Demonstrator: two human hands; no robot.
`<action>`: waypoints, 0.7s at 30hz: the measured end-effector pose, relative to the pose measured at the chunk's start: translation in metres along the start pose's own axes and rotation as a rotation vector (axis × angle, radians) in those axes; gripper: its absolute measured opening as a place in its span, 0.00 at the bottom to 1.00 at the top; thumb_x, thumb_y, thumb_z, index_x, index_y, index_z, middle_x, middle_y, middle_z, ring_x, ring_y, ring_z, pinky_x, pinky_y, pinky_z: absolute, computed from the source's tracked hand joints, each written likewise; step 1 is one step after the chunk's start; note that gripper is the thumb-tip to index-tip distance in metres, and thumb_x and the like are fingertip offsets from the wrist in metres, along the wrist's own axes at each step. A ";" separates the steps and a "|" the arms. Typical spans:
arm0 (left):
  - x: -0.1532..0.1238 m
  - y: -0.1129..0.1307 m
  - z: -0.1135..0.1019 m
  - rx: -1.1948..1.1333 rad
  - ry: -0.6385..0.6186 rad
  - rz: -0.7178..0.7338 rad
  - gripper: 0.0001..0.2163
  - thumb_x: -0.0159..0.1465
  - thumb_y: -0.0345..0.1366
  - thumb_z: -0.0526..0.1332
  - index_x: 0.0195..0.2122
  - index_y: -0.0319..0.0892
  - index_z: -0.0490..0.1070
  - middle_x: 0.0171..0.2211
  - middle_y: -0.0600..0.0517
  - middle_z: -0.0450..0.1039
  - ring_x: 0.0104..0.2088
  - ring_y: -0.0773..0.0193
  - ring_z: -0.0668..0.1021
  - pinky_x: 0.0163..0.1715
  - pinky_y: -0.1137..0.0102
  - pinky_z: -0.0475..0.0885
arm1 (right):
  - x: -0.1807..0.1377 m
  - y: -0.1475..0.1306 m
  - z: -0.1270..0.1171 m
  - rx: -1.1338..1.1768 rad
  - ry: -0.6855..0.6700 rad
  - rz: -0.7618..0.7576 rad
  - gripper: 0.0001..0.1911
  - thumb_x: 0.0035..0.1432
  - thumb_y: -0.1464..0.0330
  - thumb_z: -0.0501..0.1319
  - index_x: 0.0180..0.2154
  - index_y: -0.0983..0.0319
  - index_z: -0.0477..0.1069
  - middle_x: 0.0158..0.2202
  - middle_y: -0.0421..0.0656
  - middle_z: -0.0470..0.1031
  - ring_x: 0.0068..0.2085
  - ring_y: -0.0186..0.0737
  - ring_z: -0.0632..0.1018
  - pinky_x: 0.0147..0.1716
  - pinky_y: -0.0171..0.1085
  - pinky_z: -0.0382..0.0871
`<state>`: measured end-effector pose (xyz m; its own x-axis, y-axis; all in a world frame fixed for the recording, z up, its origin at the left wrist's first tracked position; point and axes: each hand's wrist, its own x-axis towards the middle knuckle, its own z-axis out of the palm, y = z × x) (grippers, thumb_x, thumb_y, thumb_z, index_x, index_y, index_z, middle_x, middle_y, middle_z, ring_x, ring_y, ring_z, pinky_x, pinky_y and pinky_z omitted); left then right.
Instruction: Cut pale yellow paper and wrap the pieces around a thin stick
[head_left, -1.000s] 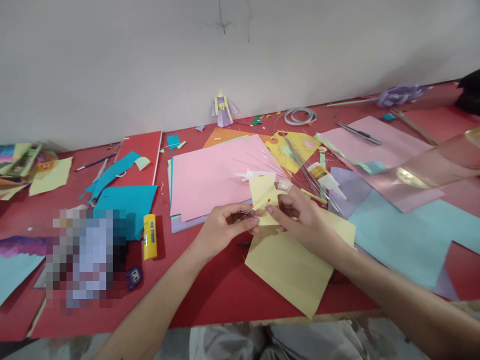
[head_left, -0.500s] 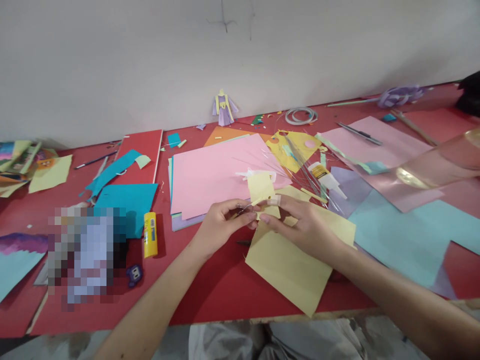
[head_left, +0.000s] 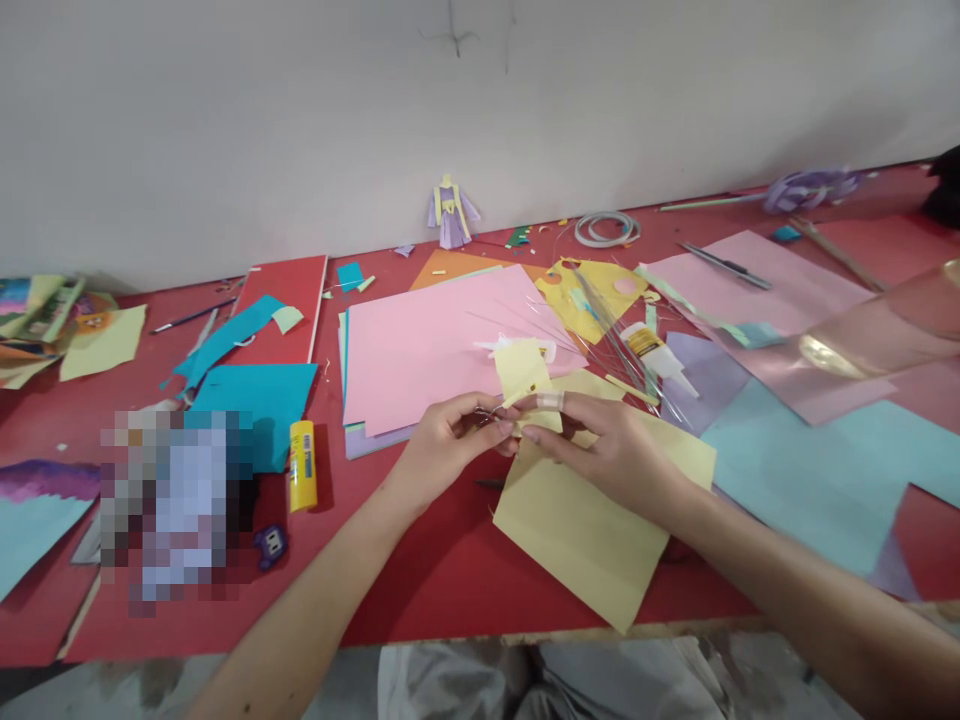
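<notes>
Both hands meet over the middle of the table. My left hand (head_left: 454,435) is closed in a pinch on a thin silvery wire (head_left: 489,410), which shows at its fingertips. My right hand (head_left: 611,435), with a bandage strip (head_left: 550,401) round one finger, pinches a small pale-yellow paper piece (head_left: 523,368). The piece stands up from the fingertips, and its lower part is partly hidden by them. Under my right hand lies a larger pale-yellow sheet (head_left: 592,530). A white glue bottle (head_left: 658,358) lies on its side beyond that hand.
Pink sheets (head_left: 420,350) lie stacked behind my hands, with loose wires (head_left: 626,340) to their right. A yellow glue stick (head_left: 303,467) and a purple trinket (head_left: 271,546) are at left. A paper doll (head_left: 451,213) leans on the wall. A craft knife (head_left: 726,266) lies at right.
My right fingers have shifted slightly left, closer to the left fingertips, and the small yellow paper piece has tilted a little. The view has moved slightly.
</notes>
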<state>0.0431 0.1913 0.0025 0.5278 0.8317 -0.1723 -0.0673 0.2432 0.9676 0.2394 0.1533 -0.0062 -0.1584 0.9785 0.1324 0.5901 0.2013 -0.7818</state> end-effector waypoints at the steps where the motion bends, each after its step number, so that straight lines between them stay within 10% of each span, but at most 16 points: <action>1: 0.000 0.000 0.000 0.001 -0.002 -0.006 0.06 0.60 0.33 0.68 0.37 0.37 0.75 0.29 0.52 0.77 0.31 0.68 0.80 0.37 0.73 0.75 | 0.000 0.000 0.000 0.001 0.002 -0.004 0.11 0.63 0.60 0.60 0.39 0.60 0.77 0.33 0.44 0.80 0.26 0.36 0.76 0.25 0.34 0.69; 21: 0.002 -0.004 -0.002 0.059 -0.032 0.034 0.05 0.62 0.33 0.66 0.38 0.38 0.75 0.30 0.53 0.76 0.31 0.69 0.78 0.37 0.74 0.73 | 0.000 -0.003 0.000 -0.023 -0.001 -0.013 0.12 0.64 0.60 0.58 0.41 0.60 0.77 0.34 0.44 0.80 0.29 0.39 0.78 0.25 0.35 0.72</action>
<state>0.0432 0.1932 -0.0019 0.5530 0.8223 -0.1341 -0.0363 0.1846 0.9821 0.2377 0.1524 -0.0041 -0.1670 0.9756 0.1423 0.6059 0.2154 -0.7658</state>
